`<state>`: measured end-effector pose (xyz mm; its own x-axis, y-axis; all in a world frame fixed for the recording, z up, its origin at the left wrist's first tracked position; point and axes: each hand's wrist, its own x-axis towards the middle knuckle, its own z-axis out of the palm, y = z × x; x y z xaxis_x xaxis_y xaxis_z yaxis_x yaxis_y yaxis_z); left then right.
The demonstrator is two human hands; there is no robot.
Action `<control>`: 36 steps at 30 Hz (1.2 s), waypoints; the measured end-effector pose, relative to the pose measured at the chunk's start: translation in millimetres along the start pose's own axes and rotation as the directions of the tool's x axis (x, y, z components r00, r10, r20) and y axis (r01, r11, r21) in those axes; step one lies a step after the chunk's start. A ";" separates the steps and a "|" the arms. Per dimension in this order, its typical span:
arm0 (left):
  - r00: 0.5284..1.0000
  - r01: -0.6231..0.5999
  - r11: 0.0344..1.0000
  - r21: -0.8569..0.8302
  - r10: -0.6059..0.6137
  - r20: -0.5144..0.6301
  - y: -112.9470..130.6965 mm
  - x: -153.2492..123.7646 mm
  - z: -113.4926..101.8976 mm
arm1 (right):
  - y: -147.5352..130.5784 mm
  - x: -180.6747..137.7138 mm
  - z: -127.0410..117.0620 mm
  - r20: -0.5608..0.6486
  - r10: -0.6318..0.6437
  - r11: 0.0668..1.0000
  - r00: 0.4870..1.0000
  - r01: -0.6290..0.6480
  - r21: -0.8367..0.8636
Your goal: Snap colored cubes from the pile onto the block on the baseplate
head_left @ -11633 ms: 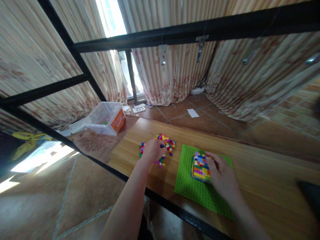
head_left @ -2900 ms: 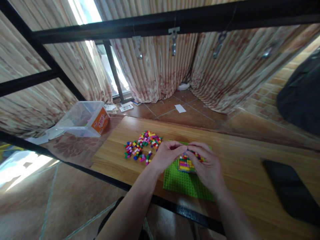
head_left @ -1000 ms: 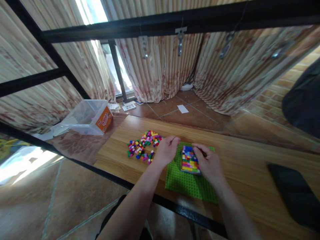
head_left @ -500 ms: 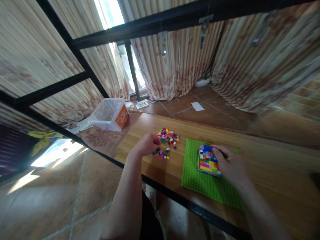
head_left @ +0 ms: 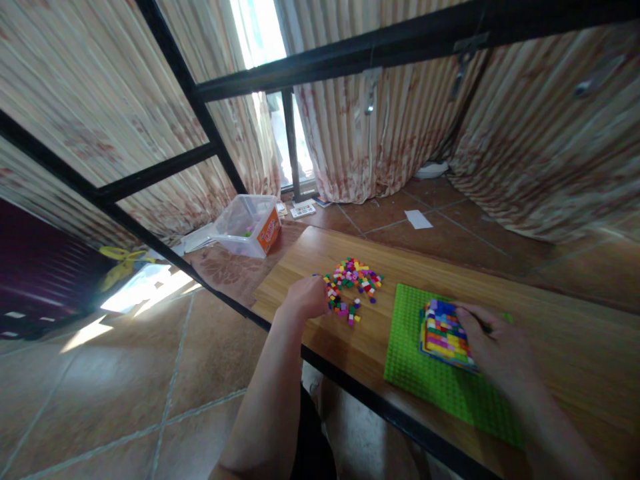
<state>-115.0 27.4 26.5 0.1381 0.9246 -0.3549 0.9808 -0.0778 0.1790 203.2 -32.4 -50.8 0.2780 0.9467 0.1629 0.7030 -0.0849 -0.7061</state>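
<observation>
A green studded baseplate lies on the wooden table. A block of many small coloured bricks stands on the baseplate. My right hand rests against the block's right side, fingers curled round its far edge. A loose pile of small coloured bricks lies to the left of the baseplate. My left hand sits at the pile's left edge, fingers bent down into the bricks; whether it holds one is hidden.
A clear plastic box with an orange label sits on a patterned surface left of the table. A black metal frame crosses overhead. Curtains hang behind, with papers on the tiled floor.
My left hand left the baseplate and went to the left edge of the loose pile. My right hand stayed on the brick block. The view swung left.
</observation>
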 end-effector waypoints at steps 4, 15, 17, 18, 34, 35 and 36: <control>0.998 0.058 0.998 0.004 -0.057 -0.017 9.1 -0.3 -1.3 | -3.4 -0.6 -0.6 -0.002 -0.008 1.000 1.000 0.008 0.007; 0.992 0.095 0.995 -0.005 -0.095 -0.082 17.1 2.5 4.4 | -10.7 -1.6 -0.3 -0.001 -0.003 1.000 1.000 0.003 0.015; 0.993 0.071 0.997 -0.038 -0.074 -0.093 15.3 3.9 3.7 | -10.6 -1.4 -0.3 0.007 0.001 1.000 1.000 -0.001 0.016; 0.993 0.051 0.997 -0.066 -0.057 -0.105 14.0 4.9 3.2 | -10.8 -1.2 -0.4 0.010 0.003 1.000 1.000 -0.003 0.015; 0.944 -0.157 0.229 -0.961 0.319 -0.078 79.8 9.8 23.3 | -33.4 -11.2 -3.6 -0.226 -0.206 0.978 0.952 0.210 -0.005; 0.953 -0.115 0.179 -0.977 0.297 -0.058 84.6 10.1 25.3 | -38.6 -13.1 -5.1 -0.255 -0.225 0.973 0.941 0.232 -0.002; 0.960 -0.081 0.131 -0.988 0.276 -0.042 88.8 10.2 27.1 | -44.2 -15.0 -6.4 -0.283 -0.239 0.967 0.929 0.255 0.019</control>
<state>-22.8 19.8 13.9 0.3972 0.8823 -0.2527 -0.0185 0.2830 0.9589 172.1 -44.8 -17.7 0.2753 0.8117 0.5150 0.7379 0.1649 -0.6544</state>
